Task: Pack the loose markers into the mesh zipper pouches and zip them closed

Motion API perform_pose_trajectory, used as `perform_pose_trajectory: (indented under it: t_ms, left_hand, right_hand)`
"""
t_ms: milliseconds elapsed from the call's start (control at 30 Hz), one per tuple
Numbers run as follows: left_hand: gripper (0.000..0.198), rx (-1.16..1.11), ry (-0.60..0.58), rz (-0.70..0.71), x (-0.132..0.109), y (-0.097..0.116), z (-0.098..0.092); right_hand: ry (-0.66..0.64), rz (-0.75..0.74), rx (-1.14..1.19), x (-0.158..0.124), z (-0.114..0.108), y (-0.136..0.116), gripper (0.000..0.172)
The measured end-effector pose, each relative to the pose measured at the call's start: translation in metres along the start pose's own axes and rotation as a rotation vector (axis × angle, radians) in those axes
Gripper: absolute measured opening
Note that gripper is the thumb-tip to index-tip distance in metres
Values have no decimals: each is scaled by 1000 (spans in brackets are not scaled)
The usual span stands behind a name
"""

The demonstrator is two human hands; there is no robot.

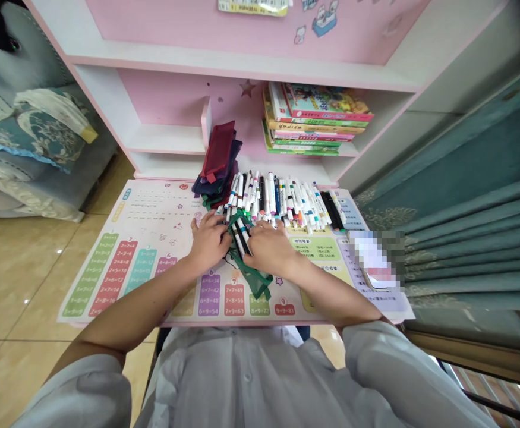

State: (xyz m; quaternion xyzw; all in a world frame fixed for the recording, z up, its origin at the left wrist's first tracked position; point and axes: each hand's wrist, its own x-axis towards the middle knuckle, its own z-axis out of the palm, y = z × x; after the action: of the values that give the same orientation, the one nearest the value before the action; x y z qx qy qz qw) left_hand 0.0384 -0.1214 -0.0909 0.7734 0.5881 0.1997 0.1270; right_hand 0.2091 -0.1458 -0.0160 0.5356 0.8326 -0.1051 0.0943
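Between my hands lies a green mesh pouch [257, 279] with several markers [240, 236] in its opening. My left hand [209, 241] closes its fingers on the pouch's left edge. My right hand [266, 246] is on the other side, fingers curled over the pouch and the markers; its fingertips are partly hidden. Just beyond them spreads a row of white-bodied markers [281, 199] with coloured caps. A stack of folded pouches [218, 154], dark red on top with navy and green below, stands behind my left hand.
The desk [153, 202] is printed with times tables. A pile of books [317, 119] sits on the shelf at the back right. Black markers [332, 211] end the row. A phone-like, blurred object [371, 258] lies at the right edge, near a curtain [465, 196].
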Motion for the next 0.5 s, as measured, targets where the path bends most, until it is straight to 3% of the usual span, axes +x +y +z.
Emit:
perform_pose_trajectory:
  t_ms: [133,233,367,500]
  left_hand:
    - [31,62,-22,27,-1,1,-4]
    - [31,108,-64,51,-2,1,-7]
    - [30,133,-106,81,-4,1,-9]
    - [34,146,-142,92,-4,1,-13]
  right_hand:
    - [202,86,140,13,-7,30,28]
    - [366,75,183,30,-1,57,38]
    - [401,-117,164,51,16,75,53]
    - [432,-319,162,63,31,79,50]
